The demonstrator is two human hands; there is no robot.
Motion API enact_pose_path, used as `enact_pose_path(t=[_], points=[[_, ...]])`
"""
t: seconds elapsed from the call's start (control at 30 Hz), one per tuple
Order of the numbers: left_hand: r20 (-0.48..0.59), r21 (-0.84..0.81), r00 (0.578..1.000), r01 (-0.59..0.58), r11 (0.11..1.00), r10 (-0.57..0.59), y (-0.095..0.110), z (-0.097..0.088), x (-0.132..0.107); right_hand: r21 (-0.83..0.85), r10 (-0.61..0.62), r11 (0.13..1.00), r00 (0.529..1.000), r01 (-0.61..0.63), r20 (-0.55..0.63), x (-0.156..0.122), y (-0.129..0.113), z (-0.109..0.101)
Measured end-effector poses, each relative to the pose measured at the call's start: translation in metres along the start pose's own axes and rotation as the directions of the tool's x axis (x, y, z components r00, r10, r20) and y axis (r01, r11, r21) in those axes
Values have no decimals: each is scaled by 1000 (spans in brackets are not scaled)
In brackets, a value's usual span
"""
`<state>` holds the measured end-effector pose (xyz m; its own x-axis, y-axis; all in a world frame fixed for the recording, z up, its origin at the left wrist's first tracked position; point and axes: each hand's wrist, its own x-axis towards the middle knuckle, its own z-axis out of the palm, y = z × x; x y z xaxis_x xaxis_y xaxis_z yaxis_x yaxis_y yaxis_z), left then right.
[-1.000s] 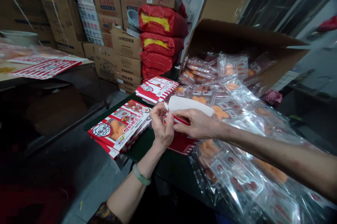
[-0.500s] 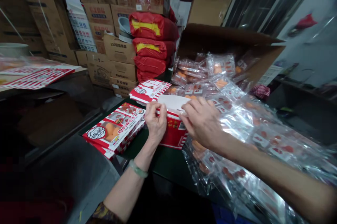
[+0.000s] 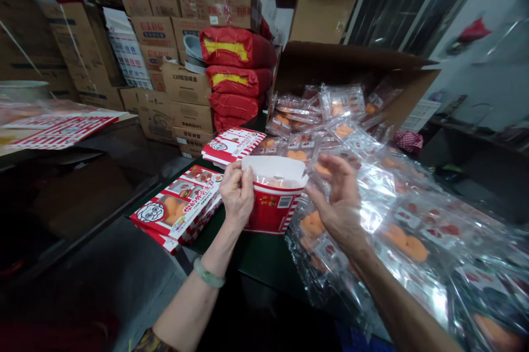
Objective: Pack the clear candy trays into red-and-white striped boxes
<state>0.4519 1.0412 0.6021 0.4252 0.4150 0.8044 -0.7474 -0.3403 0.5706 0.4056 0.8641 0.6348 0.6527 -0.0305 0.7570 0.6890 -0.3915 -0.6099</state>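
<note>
A red and white printed cardboard box [image 3: 270,209] stands upright on the dark green table, its white inner flap raised at the top. My left hand [image 3: 237,193] pinches the box's upper left edge between thumb and fingers. Just off the box's right corner, my right hand [image 3: 339,195] is open, with thumb and fingers apart and nothing in it. Clear plastic packets with orange pieces [image 3: 312,225] lie under and beside my right hand. To the left of the box lies a printed box [image 3: 182,206] showing a bearded face.
Flat printed cartons [image 3: 233,145] are stacked behind the box. A large open carton [image 3: 397,87] spills many clear packets across the right side. Red wrapped bundles [image 3: 237,46] and brown cartons [image 3: 188,85] are piled at the back. Another surface [image 3: 61,126] with printed card is at the left.
My right hand has let go of the box's top edge and moved right, its fingers spreading. The white flap now stands more upright and the box top gapes wider. My left hand keeps its hold.
</note>
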Motion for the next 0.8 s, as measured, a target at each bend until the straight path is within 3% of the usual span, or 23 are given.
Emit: enact_pose_path(t=[0.1,0.17,0.3,0.37,0.47,0.57,0.63,0.73,0.8], points=[[-10,-144,996,82,986,-84,7,0,-2,307,320,884,935,-352,150,-9,18,9],[-8,-239,993,112,965,-117,8,-3,-5,397,384,819,910,-415,157,-9,23,18],[85,-308,989,139,941,-119,-1,-10,-16,454,424,804,906,-385,17,-14,23,34],[105,-285,985,162,945,-137,-8,-13,-20,428,408,840,908,-334,-92,-21,26,40],[124,-254,988,122,959,-93,-12,-17,-19,198,250,958,943,-207,-221,-32,35,42],[149,-221,988,63,973,-30,-11,-20,-13,-67,46,996,983,-59,-178,-35,37,34],[139,-199,989,66,978,-39,-9,-21,-8,-97,15,995,991,-28,-129,-31,31,27],[138,-237,984,139,962,-109,-8,-21,-5,96,183,980,980,-175,-82,-21,21,23],[167,-323,972,213,922,-166,-9,-19,-5,281,286,920,958,-274,-3,-13,21,21]])
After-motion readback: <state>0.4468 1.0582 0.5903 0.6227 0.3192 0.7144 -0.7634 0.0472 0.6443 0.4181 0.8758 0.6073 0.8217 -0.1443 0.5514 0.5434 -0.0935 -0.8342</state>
